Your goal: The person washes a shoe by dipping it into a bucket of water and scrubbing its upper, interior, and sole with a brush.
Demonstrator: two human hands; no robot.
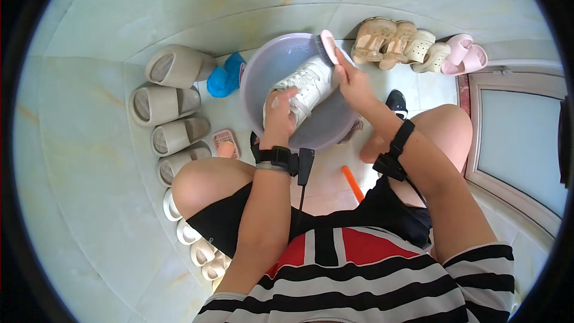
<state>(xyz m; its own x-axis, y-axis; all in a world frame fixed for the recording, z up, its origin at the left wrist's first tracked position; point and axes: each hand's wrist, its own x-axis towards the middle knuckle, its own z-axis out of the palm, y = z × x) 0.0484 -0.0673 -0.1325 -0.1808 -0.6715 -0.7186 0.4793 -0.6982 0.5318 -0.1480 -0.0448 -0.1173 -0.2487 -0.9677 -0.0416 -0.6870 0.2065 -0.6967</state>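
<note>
A white lace-up shoe [311, 87] is held over a pale purple basin [335, 142] with water in it. My left hand [280, 115] grips the shoe at its lower left end, fingers on the side and near the laces. In my right hand [354, 84] is a pink brush [329, 46] with dark bristles, which touch or nearly touch the upper right end of the shoe. Part of the basin's inside is hidden by the shoe and my hands.
Beige slippers [156, 105] line the left wall, with a blue bundle [225, 76] and a pink soap dish [233, 139] beside the basin. Clogs [420, 46] and pink slippers [461, 54] stand at the back right. An orange stick [353, 183] lies near my knees.
</note>
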